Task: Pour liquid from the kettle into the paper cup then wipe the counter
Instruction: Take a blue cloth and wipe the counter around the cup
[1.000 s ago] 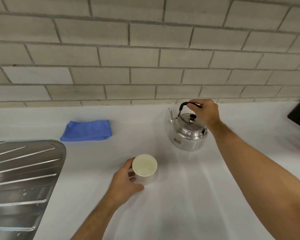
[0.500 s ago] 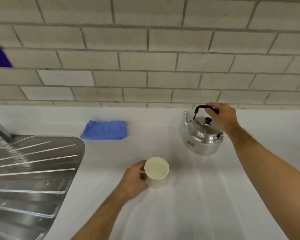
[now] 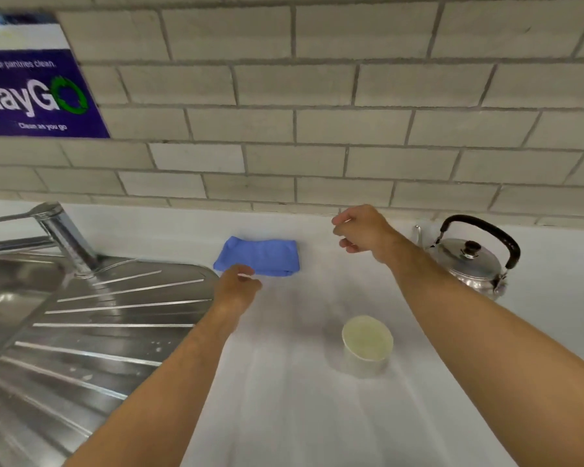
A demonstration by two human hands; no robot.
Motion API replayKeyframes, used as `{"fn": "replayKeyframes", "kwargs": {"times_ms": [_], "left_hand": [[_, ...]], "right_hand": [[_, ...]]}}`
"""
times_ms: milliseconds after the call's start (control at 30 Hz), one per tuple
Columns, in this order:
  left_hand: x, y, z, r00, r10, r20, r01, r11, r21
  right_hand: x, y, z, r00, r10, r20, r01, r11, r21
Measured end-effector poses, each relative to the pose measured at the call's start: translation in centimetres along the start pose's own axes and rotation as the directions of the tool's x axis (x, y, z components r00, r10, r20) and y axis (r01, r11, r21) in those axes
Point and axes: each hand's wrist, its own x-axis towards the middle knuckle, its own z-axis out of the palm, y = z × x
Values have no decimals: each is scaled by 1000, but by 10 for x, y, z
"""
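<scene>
A steel kettle (image 3: 471, 264) with a black handle stands upright at the back right of the white counter (image 3: 300, 416). A white paper cup (image 3: 367, 343) holding pale liquid stands alone in front of it. A folded blue cloth (image 3: 267, 256) lies near the wall. My left hand (image 3: 236, 286) hovers at the cloth's near left corner, fingers loosely curled and holding nothing. My right hand (image 3: 361, 232) hangs in the air between the cloth and the kettle, fingers apart and empty.
A steel sink with a ribbed drainboard (image 3: 91, 332) fills the left side, with a tap (image 3: 61, 234) at its back. A grey brick wall (image 3: 317, 129) rises behind the counter and carries a purple sign (image 3: 38, 92).
My right hand has let go of the kettle handle and moved left. My left hand has left the cup and reached up toward the blue cloth. The view has swung left.
</scene>
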Motion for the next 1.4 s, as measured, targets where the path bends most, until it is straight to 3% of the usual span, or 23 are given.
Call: {"fn": "replayKeyframes", "kwargs": {"times_ms": [133, 267, 400, 567, 667, 867, 967, 1033, 1133, 1233, 1300, 1333, 1400], "left_hand": [[45, -3, -26, 998, -14, -59, 14, 1000, -8], [74, -10, -41, 997, -82, 14, 82, 996, -18], [95, -15, -41, 987, -104, 125, 100, 994, 39], [121, -28, -39, 992, -122, 21, 113, 960, 257], [130, -29, -41, 996, -86, 24, 76, 959, 274], [134, -19, -42, 998, -31, -46, 38, 988, 147], [122, -10, -46, 998, -10, -56, 4, 995, -99], [101, -6, -55, 999, 40, 17, -34, 960, -280], [56, -14, -72, 961, 158, 229, -93, 958, -271], [3, -44, -78, 928, 125, 351, -99, 991, -91], [-31, -64, -77, 926, 62, 373, -66, 998, -2], [-45, -73, -77, 930, 40, 367, -55, 998, 29], [-65, -86, -77, 943, 16, 332, -51, 994, 96]], "right_hand": [[16, -6, 57, 960, 254, 119, -255, 967, -8], [25, 2, 101, 915, 383, 122, -376, 923, -76], [37, 19, 133, 906, 415, 82, -412, 910, -49], [50, 32, 150, 911, 412, 9, -412, 910, 42], [51, 32, 154, 900, 435, 24, -435, 892, 121], [53, 26, 155, 906, 423, 33, -403, 833, 378], [46, 19, 149, 946, 321, -54, -274, 875, 398], [28, 14, 144, 966, 243, -85, -194, 906, 377], [-27, 13, 134, 997, 73, -20, -67, 975, 212], [-90, 22, 125, 979, 46, 197, 2, 972, -236], [-122, 33, 121, 955, 61, 289, 126, 802, -584], [-133, 40, 121, 961, -8, 276, 205, 691, -693], [-146, 54, 126, 911, -283, 299, 411, 587, -698]]}}
